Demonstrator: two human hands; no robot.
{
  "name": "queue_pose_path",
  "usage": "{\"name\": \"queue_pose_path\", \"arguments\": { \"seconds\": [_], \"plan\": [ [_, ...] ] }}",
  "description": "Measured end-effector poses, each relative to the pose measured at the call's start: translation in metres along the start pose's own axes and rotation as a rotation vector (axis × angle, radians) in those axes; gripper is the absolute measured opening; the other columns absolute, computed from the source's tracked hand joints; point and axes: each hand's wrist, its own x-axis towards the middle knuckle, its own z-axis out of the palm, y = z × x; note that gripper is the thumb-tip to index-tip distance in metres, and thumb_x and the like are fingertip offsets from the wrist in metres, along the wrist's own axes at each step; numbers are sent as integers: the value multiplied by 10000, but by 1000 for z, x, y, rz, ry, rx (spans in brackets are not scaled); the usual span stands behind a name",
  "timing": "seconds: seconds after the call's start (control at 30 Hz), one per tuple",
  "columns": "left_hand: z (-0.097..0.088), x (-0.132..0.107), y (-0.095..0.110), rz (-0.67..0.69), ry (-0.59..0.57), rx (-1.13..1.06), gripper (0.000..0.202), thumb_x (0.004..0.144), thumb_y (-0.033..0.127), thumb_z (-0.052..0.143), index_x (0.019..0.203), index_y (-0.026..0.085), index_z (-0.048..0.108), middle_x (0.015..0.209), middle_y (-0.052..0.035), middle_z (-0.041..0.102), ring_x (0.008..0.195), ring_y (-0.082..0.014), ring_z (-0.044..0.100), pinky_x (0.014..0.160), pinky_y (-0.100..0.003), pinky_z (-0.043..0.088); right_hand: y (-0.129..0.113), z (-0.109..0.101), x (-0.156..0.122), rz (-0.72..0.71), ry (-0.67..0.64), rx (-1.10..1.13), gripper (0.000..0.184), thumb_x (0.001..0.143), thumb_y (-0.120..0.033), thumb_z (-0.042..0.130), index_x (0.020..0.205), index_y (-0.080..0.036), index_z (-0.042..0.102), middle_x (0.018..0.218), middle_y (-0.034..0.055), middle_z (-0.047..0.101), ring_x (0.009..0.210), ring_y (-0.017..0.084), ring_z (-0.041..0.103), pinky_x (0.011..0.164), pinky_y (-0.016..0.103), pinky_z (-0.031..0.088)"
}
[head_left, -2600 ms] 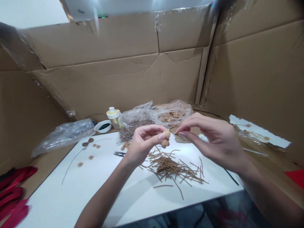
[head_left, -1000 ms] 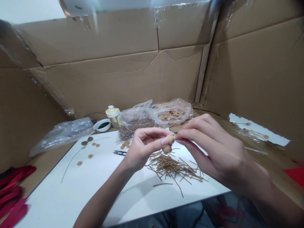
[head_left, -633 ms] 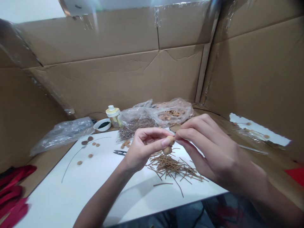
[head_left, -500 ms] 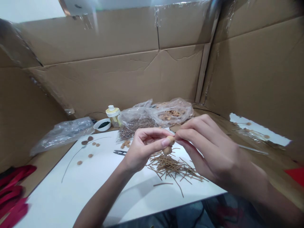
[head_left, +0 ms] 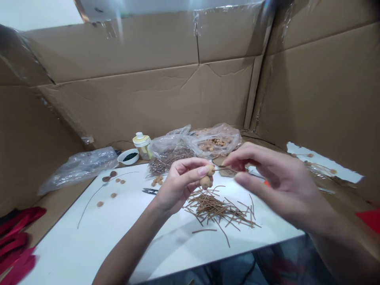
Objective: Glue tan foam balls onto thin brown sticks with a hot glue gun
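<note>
Near the middle of the view, my left hand (head_left: pixel 185 180) is closed, its thumb and fingers pinching a pair of small round tan balls (head_left: pixel 205 182), one above the other. A thin brown stem (head_left: pixel 221 170) sticks out to the right from the upper ball. My right hand (head_left: pixel 270 178), slightly blurred, is beside that stem with thumb and forefinger apart and the stem's free end between them. Below both hands lies a loose pile of short brown sticks (head_left: pixel 218 208) on the white table (head_left: pixel 166 245).
Black-handled snips (head_left: pixel 150 191) and several loose balls (head_left: pixel 157 181) lie left of the pile. Behind are plastic bags of twigs (head_left: pixel 170 154) and balls (head_left: pixel 218 141), a bottle (head_left: pixel 141 144) and a white bowl (head_left: pixel 128 156) of dark bits. Cardboard walls (head_left: pixel 133 95) surround the table.
My right hand has drawn back to the right from the balls and its fingers have parted, exposing the stem. My left hand still holds the balls, shifted slightly left.
</note>
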Motion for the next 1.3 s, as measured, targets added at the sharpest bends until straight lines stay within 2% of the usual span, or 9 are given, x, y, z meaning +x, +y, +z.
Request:
{"name": "queue_pose_path", "arguments": {
  "seconds": [0.1,0.2,0.33,0.47,0.57,0.77,0.97,1.1,1.3],
  "plan": [
    [-1,1,1,-24,31,-37,159,614,209,814,721,124,732,629,-8,644,530,-65,581,494,-139,460,9,-9,-1,299,-120,451,196,946,-316,517,942,-184,661,741,19,579,699,125,545,624,237,458],
    [-3,3,-1,-21,44,-52,172,604,207,816,717,114,725,621,-18,650,533,-69,586,508,-137,480,13,-12,-2,509,-204,806,121,876,-241,609,851,-142,674,708,23,559,635,108,505,589,235,439],
    [-4,4,-2,-28,25,-56,177,607,211,817,722,111,728,606,-22,654,532,-67,592,526,-130,490,13,-11,-2,661,-267,1114,71,805,-180,693,813,-111,703,686,17,555,589,78,496,550,202,419],
    [-3,3,-1,-33,27,-50,174,606,206,819,721,111,729,609,-15,645,534,-65,592,517,-124,479,14,-9,-3,728,-327,1245,81,757,-167,747,770,-103,699,624,14,567,568,74,505,546,192,417],
    [0,2,-1,-33,38,-44,188,618,210,817,739,107,717,635,-14,644,542,-62,585,524,-127,478,11,-5,-2,701,-316,1207,90,752,-168,748,748,-101,687,619,11,558,572,80,504,552,206,420],
    [4,-1,-7,-30,23,-117,317,693,256,798,964,130,692,652,9,626,590,-59,586,610,-147,507,2,24,-3,332,105,783,66,814,-208,694,797,-157,655,728,8,584,689,106,541,650,234,481],
    [9,-5,-12,-107,38,-229,187,711,161,782,872,130,691,757,-5,689,651,-73,650,630,-136,543,0,54,-7,108,390,464,73,844,-112,615,801,-165,640,806,34,588,789,145,561,721,281,485],
    [12,-9,-12,-127,56,-324,154,702,91,772,813,123,670,729,11,686,649,-72,667,671,-140,567,1,60,-9,98,468,426,91,855,-98,597,827,-172,642,816,37,580,809,154,555,706,284,473],
    [15,-11,-11,-133,43,-398,132,712,46,748,790,98,657,728,3,692,667,-75,683,709,-140,576,3,62,-12,94,485,394,107,863,-87,581,835,-175,636,827,38,577,813,157,550,708,289,469]
  ]
}}
